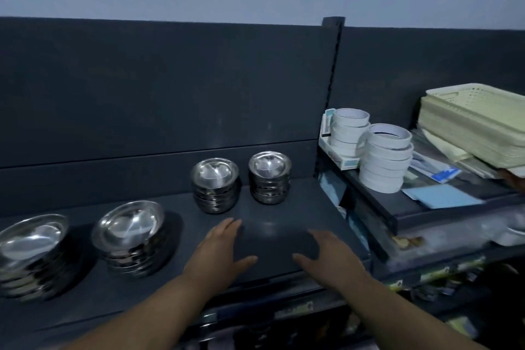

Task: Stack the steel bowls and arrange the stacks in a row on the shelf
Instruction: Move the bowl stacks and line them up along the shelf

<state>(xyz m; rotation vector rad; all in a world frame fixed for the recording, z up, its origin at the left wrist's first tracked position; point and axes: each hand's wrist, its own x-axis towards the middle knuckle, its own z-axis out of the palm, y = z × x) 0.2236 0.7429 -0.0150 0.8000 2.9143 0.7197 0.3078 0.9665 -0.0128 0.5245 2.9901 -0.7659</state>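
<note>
Steel bowls stand in four stacks along the dark matte shelf (284,207), polished and mirror-bright. I count two small round stacks near the back panel, the left small stack (215,185) and the right small stack (270,177) just beside each other but apart. Further left sit two wider, shallower stacks, the inner wide stack (131,236) and the outer wide stack (32,253) at the frame edge, both looking oval through the wide lens.

Both hands hover over bare shelf in front of the small stacks, holding nothing: my left hand (220,254) is spread palm down, my right hand (331,257) likewise, fingers loose.

On the neighbouring shelf to the right stand two columns of white tape rolls (386,158), a pale blue paper sheet (441,196), and cream lattice plastic trays (477,119).
</note>
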